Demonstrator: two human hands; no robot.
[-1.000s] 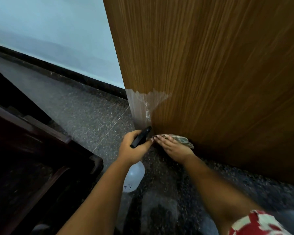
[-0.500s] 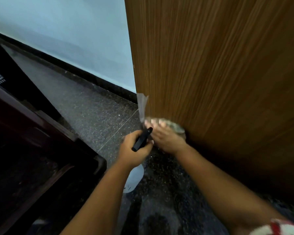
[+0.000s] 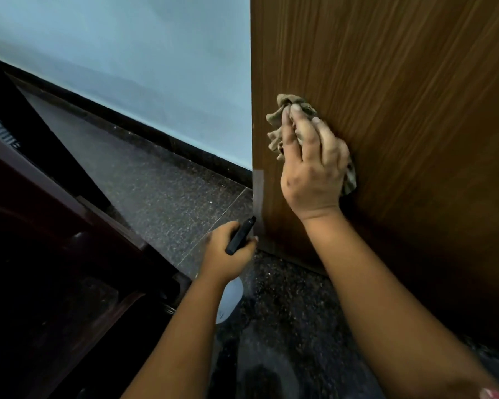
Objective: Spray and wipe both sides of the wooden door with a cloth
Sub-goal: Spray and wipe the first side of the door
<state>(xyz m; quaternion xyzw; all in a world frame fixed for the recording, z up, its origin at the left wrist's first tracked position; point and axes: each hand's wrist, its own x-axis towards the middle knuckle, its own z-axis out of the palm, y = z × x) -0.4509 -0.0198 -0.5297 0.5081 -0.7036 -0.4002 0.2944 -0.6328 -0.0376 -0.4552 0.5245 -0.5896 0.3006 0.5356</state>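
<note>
Dark speckled floor (image 3: 167,194) meets the wooden door (image 3: 401,139). Right hand (image 3: 311,168) presses the soft, limp cloth (image 3: 277,122) flat against it; left hand (image 3: 225,254) grips the light spray bottle (image 3: 239,237) by its neck.

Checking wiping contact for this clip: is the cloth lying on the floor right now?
No, the right hand presses the cloth flat against the wooden door, well above the floor.
</note>
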